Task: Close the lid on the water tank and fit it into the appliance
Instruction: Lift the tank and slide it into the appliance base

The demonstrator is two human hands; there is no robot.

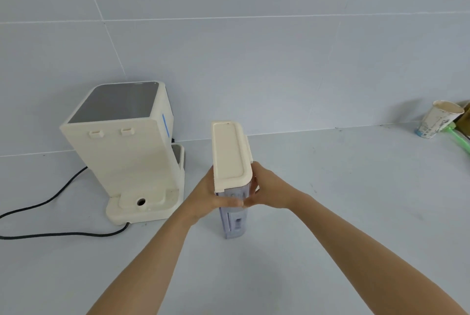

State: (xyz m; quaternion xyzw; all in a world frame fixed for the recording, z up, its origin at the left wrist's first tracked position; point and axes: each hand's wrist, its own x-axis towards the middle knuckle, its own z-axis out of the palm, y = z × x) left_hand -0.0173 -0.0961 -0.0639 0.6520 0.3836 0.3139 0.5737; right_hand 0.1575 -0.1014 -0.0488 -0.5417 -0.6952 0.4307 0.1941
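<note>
A tall, narrow clear water tank (pixel 234 223) stands upright in the middle of the counter, with its cream lid (pixel 230 154) lying flat on top. My left hand (pixel 206 197) grips the tank's left side just under the lid. My right hand (pixel 264 187) grips the right side at the same height, fingers meeting across the front. The cream appliance (pixel 122 151) stands to the left with its back toward me, showing two small clips near the top and a base with a round port (pixel 140 202).
A black power cord (pixel 61 233) runs from the appliance base across the counter to the left. A stained paper cup (pixel 437 120) and a green object (pixel 457 136) sit at the far right against the grey tiled wall.
</note>
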